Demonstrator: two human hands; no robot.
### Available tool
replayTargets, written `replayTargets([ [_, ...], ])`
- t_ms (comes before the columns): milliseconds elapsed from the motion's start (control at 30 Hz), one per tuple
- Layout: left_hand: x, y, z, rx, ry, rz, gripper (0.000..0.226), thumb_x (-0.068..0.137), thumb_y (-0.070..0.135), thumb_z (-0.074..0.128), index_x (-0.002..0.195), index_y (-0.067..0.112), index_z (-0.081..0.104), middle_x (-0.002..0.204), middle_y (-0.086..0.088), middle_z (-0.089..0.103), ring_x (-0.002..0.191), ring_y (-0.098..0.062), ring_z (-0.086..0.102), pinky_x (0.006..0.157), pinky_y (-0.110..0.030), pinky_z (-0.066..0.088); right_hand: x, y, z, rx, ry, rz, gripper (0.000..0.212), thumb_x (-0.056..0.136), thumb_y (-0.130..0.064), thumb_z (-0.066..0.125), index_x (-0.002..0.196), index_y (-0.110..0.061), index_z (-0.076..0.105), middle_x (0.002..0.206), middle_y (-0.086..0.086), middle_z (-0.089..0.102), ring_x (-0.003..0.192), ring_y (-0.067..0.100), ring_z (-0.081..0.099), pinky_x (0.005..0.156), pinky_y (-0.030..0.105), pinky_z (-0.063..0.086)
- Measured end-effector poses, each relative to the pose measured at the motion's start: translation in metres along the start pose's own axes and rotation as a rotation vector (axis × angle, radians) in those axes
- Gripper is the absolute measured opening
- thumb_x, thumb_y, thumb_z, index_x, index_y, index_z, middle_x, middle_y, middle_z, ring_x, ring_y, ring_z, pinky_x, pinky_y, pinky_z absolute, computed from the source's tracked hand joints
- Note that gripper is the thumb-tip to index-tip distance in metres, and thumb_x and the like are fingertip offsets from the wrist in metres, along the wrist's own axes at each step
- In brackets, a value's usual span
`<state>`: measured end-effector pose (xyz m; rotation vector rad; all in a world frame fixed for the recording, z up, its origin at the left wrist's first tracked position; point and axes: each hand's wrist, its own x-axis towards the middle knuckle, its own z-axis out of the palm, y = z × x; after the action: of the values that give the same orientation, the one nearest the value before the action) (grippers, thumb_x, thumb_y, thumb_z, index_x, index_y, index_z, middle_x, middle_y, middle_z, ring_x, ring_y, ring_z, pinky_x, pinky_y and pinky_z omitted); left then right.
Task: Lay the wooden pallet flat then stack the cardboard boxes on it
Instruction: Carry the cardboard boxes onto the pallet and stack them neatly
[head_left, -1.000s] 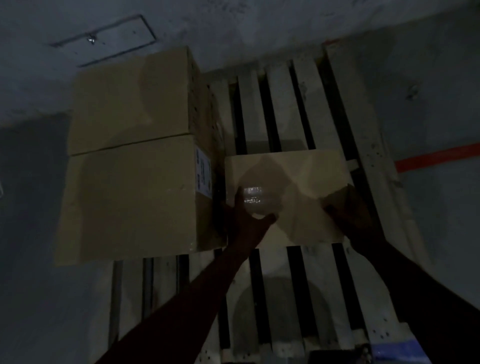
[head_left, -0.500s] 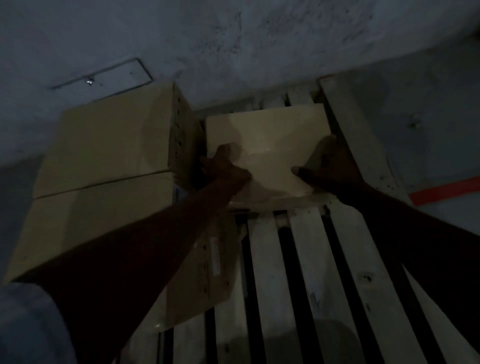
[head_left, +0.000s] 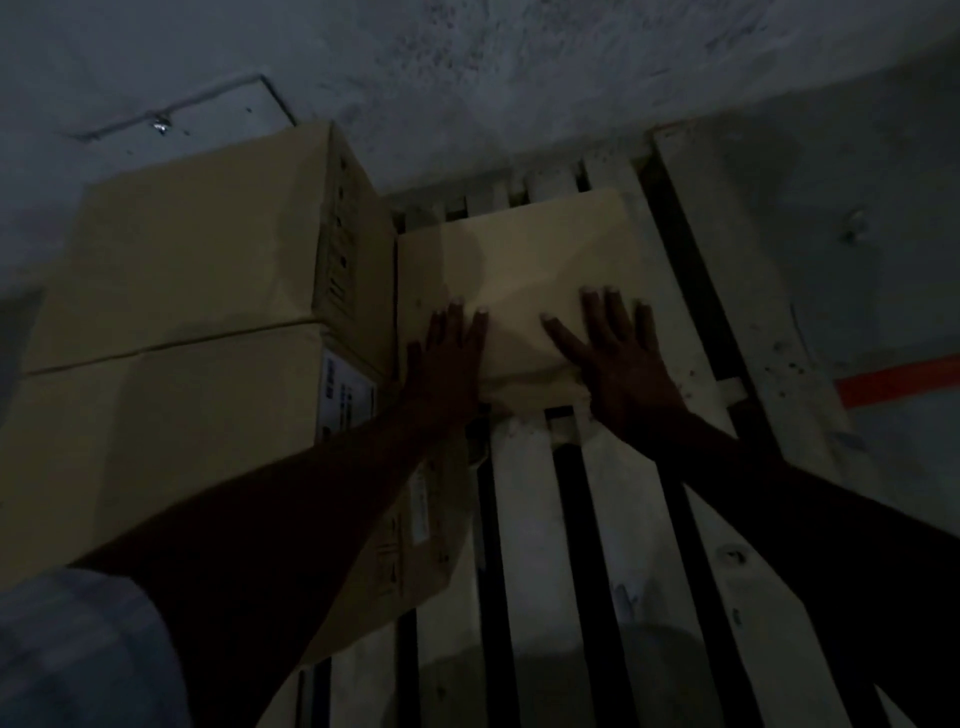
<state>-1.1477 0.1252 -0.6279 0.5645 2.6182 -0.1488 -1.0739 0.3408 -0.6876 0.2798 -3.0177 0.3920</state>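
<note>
The wooden pallet (head_left: 535, 519) lies flat on the floor, its pale slats running away from me. Two large cardboard boxes stand on its left side, the far one (head_left: 202, 244) and the near one (head_left: 156, 436), touching each other. A small flat cardboard box (head_left: 524, 260) rests on the slats at the pallet's far end, close beside the far large box. My left hand (head_left: 449, 358) lies flat on the small box's near left edge, fingers spread. My right hand (head_left: 618, 353) presses flat on its near right part, fingers apart.
A rough grey wall rises just behind the pallet's far end, with a metal hatch (head_left: 171, 111) at upper left. A red floor line (head_left: 898, 382) runs off to the right. The scene is very dim.
The small box has slid from the pallet's middle to its far end beside the far large box. Both hands have gone from gripping its sides to lying flat on its top.
</note>
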Motion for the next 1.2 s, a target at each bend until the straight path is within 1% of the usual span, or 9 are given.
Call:
replayTargets([
  [100,0.006,0.002,0.003,-0.007,0.002,-0.012,0.122,0.085,0.045,0.077,0.159,0.020,-0.017,0.167,-0.014,-0.021,0.155,-0.038,-0.009,0.120,-0.063,0.018,0.010,0.001,-0.004,0.015,-0.044,0.038,0.074,0.086,-0.014,0.015,0.157,-0.021,0.033,0.160,0.033,0.019,0.146,0.057,0.013,0.117,0.068,0.004],
  [300,0.010,0.003,0.013,-0.013,0.042,-0.035,0.124,0.083,0.050,0.078,0.161,0.020,-0.014,0.168,-0.012,-0.021,0.155,-0.037,-0.011,0.119,-0.064,0.014,0.010,0.001,-0.001,0.054,-0.018,0.019,0.074,0.083,-0.017,0.022,0.155,-0.015,0.037,0.158,0.034,0.023,0.145,0.057,0.018,0.117,0.067,0.014],
  [400,0.010,0.000,0.009,-0.015,0.022,-0.027,0.123,0.084,0.050,0.077,0.161,0.019,-0.013,0.168,-0.012,-0.020,0.155,-0.038,-0.011,0.118,-0.065,0.013,0.006,-0.011,-0.011,0.044,-0.103,0.071,0.081,0.084,-0.028,0.047,0.159,-0.011,0.022,0.162,0.032,0.010,0.149,0.052,0.006,0.120,0.060,0.001],
  [467,0.014,-0.005,-0.005,-0.011,-0.076,0.005,0.120,0.086,0.048,0.075,0.160,0.017,-0.015,0.167,-0.013,-0.023,0.154,-0.040,-0.013,0.119,-0.064,0.013,0.000,-0.025,-0.024,0.012,-0.209,0.131,0.107,0.082,-0.035,0.070,0.160,-0.007,0.004,0.163,0.031,-0.004,0.151,0.049,-0.005,0.119,0.054,-0.011],
  [567,0.010,-0.010,-0.024,0.033,-0.213,0.030,0.120,0.087,0.055,0.070,0.159,0.000,-0.009,0.165,-0.027,-0.014,0.154,-0.043,-0.009,0.125,-0.053,0.011,-0.027,-0.053,-0.045,-0.006,-0.331,0.227,0.119,0.076,-0.043,0.082,0.159,-0.002,0.006,0.164,0.030,0.000,0.152,0.045,0.005,0.122,0.054,0.006],
  [667,-0.049,0.018,-0.020,-0.140,-0.102,0.013,0.104,0.085,0.060,0.065,0.157,-0.002,0.022,0.166,-0.023,0.016,0.155,-0.039,0.011,0.124,-0.047,0.019,-0.088,-0.076,-0.064,0.044,-0.287,0.420,0.093,0.067,-0.037,0.089,0.140,0.008,0.051,0.144,0.036,0.046,0.130,0.051,0.050,0.105,0.061,0.042],
  [867,-0.217,0.114,0.010,-0.285,0.273,0.476,0.075,0.091,0.046,0.060,0.152,0.005,0.042,0.159,-0.023,0.036,0.147,-0.041,0.035,0.116,-0.060,0.028,-0.256,-0.131,-0.126,0.028,-0.106,0.694,0.085,0.090,-0.029,0.068,0.156,0.001,0.024,0.160,0.032,0.019,0.148,0.047,0.023,0.121,0.057,0.020],
  [967,-0.293,0.159,0.004,-0.259,0.196,0.545,0.074,0.095,0.045,0.058,0.156,0.010,0.035,0.164,-0.017,0.028,0.151,-0.036,0.027,0.121,-0.057,0.023,-0.351,-0.167,-0.166,0.029,-0.004,0.932,0.085,0.089,-0.025,0.071,0.155,0.000,0.026,0.159,0.032,0.021,0.147,0.046,0.025,0.120,0.058,0.023],
  [1200,-0.464,0.236,0.069,-0.345,-0.041,0.784,0.076,0.087,0.055,0.051,0.143,0.003,0.053,0.141,-0.025,0.056,0.127,-0.042,0.057,0.103,-0.054,0.049,-0.590,-0.297,-0.214,0.009,0.099,1.485,0.077,0.086,-0.029,0.060,0.154,-0.003,0.034,0.159,0.031,0.026,0.148,0.044,0.025,0.121,0.052,0.021],
])
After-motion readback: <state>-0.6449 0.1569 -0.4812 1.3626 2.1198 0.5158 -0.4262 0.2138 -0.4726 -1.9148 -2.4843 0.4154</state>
